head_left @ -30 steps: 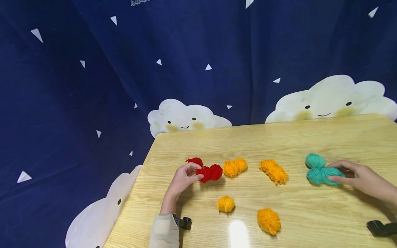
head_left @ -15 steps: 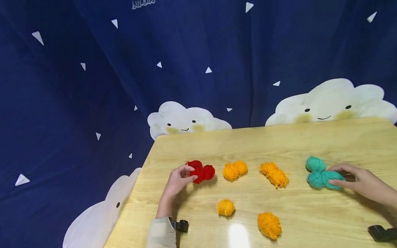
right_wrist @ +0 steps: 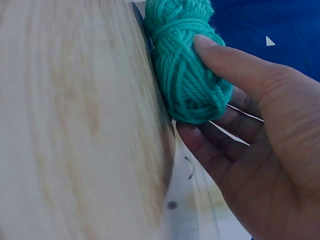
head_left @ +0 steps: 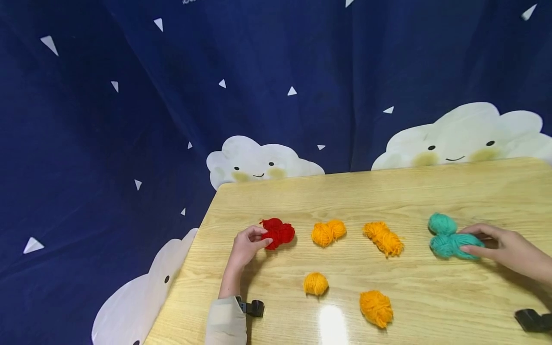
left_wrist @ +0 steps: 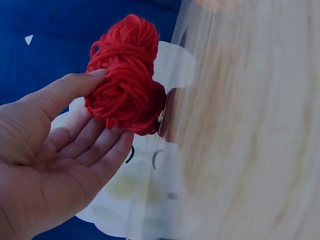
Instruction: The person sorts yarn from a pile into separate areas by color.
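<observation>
At the left of the head view, my left hand (head_left: 247, 248) pinches a red yarn skein (head_left: 282, 235) between thumb and fingers. A second red yarn ball (head_left: 271, 223) lies right behind it, partly covered. The left wrist view shows the thumb on the near side of the red skein (left_wrist: 122, 75), with the other fingers beneath. On the right, my right hand (head_left: 506, 248) grips the end of a teal yarn skein (head_left: 450, 245) lying on the table. Its thumb presses the wound strands in the right wrist view. A round teal yarn ball (head_left: 442, 224) touches the skein's far side.
Between the hands lie an orange two-lobed skein (head_left: 328, 233) and a looser orange skein (head_left: 383, 238). Nearer are a small orange yarn ball (head_left: 316, 283) and a bigger orange ball (head_left: 376, 308). The wooden table (head_left: 388, 191) ends at a dark blue curtain (head_left: 258, 62).
My left hand has carried the red skein leftward, up against the other red ball. The right hand stays on the teal skein. The head view has shifted slightly.
</observation>
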The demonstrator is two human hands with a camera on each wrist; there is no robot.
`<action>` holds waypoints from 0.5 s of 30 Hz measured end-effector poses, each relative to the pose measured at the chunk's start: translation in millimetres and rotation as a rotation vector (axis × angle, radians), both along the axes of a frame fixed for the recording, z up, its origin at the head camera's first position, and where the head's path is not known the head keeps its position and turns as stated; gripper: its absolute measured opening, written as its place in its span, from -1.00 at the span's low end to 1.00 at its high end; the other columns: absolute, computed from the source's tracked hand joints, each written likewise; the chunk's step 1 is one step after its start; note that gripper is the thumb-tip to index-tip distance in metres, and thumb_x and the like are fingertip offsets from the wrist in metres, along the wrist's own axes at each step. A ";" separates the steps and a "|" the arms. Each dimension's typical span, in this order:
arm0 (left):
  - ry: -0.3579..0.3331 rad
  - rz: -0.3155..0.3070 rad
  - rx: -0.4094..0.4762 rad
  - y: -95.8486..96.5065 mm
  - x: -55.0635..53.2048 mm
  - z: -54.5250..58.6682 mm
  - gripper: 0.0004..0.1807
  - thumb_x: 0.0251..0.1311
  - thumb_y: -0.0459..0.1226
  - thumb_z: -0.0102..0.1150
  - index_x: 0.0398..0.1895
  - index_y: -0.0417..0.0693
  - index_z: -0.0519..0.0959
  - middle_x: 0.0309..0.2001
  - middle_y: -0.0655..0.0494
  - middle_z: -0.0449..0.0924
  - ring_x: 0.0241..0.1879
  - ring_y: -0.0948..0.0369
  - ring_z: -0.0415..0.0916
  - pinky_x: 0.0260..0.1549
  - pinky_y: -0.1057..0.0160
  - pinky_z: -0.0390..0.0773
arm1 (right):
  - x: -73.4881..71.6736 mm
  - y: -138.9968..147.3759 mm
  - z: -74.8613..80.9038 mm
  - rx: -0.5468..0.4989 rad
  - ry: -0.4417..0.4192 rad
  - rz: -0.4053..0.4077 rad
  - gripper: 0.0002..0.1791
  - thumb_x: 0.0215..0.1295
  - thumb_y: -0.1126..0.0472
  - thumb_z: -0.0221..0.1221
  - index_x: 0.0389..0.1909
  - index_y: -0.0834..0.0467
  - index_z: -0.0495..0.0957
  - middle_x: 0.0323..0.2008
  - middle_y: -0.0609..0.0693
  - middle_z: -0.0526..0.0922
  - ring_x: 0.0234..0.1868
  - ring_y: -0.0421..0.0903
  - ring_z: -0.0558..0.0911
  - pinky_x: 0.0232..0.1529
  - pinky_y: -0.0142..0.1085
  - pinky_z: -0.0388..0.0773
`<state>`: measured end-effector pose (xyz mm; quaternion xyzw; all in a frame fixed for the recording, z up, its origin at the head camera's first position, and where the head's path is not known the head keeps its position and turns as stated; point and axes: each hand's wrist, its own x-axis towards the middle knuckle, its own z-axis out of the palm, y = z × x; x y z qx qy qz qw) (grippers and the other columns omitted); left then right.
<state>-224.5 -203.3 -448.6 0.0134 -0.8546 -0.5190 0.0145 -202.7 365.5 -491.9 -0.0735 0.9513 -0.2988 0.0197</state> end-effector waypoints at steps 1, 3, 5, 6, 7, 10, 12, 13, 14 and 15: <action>0.002 0.004 0.002 -1.0 -1.3 -2.5 -0.76 0.07 -0.41 0.38 -0.17 -0.29 0.63 -0.17 -0.20 0.69 -0.24 0.17 0.61 -0.29 0.43 0.52 | -0.2 0.1 -0.2 0.000 0.001 0.002 -0.41 0.24 -0.10 0.28 0.11 0.24 0.50 0.09 0.38 0.49 -0.28 -0.81 0.19 -0.31 -0.36 0.58; 0.002 0.010 0.000 -2.4 -3.2 -6.1 -0.76 0.06 -0.40 0.40 -0.19 -0.26 0.64 -0.18 -0.17 0.70 -0.26 0.20 0.61 -0.30 0.44 0.53 | -0.6 0.3 -0.8 0.001 0.001 0.004 -0.41 0.24 -0.11 0.28 0.10 0.25 0.50 0.09 0.39 0.49 -0.28 -0.82 0.17 -0.30 -0.32 0.60; 0.005 0.012 -0.001 -3.4 -3.9 -8.7 -0.77 0.04 -0.40 0.40 -0.20 -0.25 0.64 -0.19 -0.16 0.70 -0.26 0.21 0.62 -0.30 0.42 0.56 | -0.7 0.5 -1.2 0.004 -0.002 0.005 -0.41 0.24 -0.11 0.28 0.10 0.25 0.50 0.09 0.40 0.49 -0.28 -0.82 0.17 -0.29 -0.25 0.61; 0.007 0.013 -0.004 -3.9 -4.3 -9.6 -0.77 0.04 -0.40 0.41 -0.21 -0.25 0.64 -0.20 -0.16 0.70 -0.26 0.20 0.63 -0.29 0.40 0.57 | -0.8 0.6 -1.4 0.004 0.000 0.004 -0.40 0.23 -0.11 0.29 0.10 0.25 0.50 0.09 0.40 0.49 -0.28 -0.83 0.16 -0.29 -0.25 0.61; 0.013 0.013 -0.014 -4.0 -4.4 -10.2 -0.77 0.03 -0.40 0.41 -0.21 -0.24 0.64 -0.20 -0.15 0.70 -0.25 0.18 0.63 -0.27 0.37 0.59 | -0.8 0.8 -1.6 0.005 0.000 0.003 -0.41 0.23 -0.11 0.29 0.10 0.25 0.50 0.10 0.40 0.48 -0.28 -0.83 0.16 -0.29 -0.24 0.61; 0.036 0.011 -0.053 -3.9 -4.1 -10.8 -0.78 0.03 -0.40 0.41 -0.22 -0.25 0.64 -0.20 -0.16 0.71 -0.23 0.11 0.66 -0.20 0.26 0.65 | -1.2 0.8 -2.1 0.009 0.005 0.000 -0.40 0.23 -0.11 0.29 0.10 0.25 0.50 0.10 0.41 0.48 -0.28 -0.83 0.15 -0.28 -0.22 0.62; 0.048 0.009 -0.077 -3.2 -4.1 -10.3 -0.78 0.03 -0.41 0.41 -0.23 -0.24 0.64 -0.21 -0.17 0.71 -0.22 0.07 0.67 -0.17 0.20 0.66 | -1.1 0.9 -2.0 0.009 0.009 -0.004 -0.40 0.22 -0.11 0.30 0.09 0.25 0.51 0.10 0.42 0.48 -0.29 -0.83 0.15 -0.28 -0.20 0.62; 0.052 0.008 -0.088 -3.0 -4.0 -10.0 -0.79 0.03 -0.41 0.41 -0.24 -0.24 0.64 -0.21 -0.17 0.71 -0.22 0.06 0.68 -0.17 0.18 0.67 | -1.0 0.8 -1.8 0.008 0.006 -0.004 -0.40 0.22 -0.11 0.29 0.10 0.26 0.50 0.10 0.42 0.48 -0.29 -0.83 0.15 -0.26 -0.15 0.62; 0.055 0.007 -0.096 -2.9 -3.8 -9.7 -0.79 0.02 -0.41 0.41 -0.24 -0.24 0.64 -0.22 -0.17 0.71 -0.22 0.05 0.68 -0.17 0.18 0.67 | -1.0 0.6 -1.8 0.007 0.004 -0.004 -0.39 0.22 -0.11 0.29 0.10 0.26 0.50 0.11 0.42 0.47 -0.29 -0.83 0.15 -0.25 -0.14 0.62; 0.056 0.006 -0.100 -2.9 -3.9 -9.7 -0.79 0.02 -0.42 0.41 -0.24 -0.24 0.64 -0.22 -0.17 0.71 -0.22 0.04 0.68 -0.17 0.17 0.67 | -1.1 0.5 -1.7 0.008 0.003 -0.003 -0.39 0.23 -0.11 0.29 0.10 0.26 0.50 0.11 0.42 0.47 -0.29 -0.83 0.15 -0.24 -0.13 0.62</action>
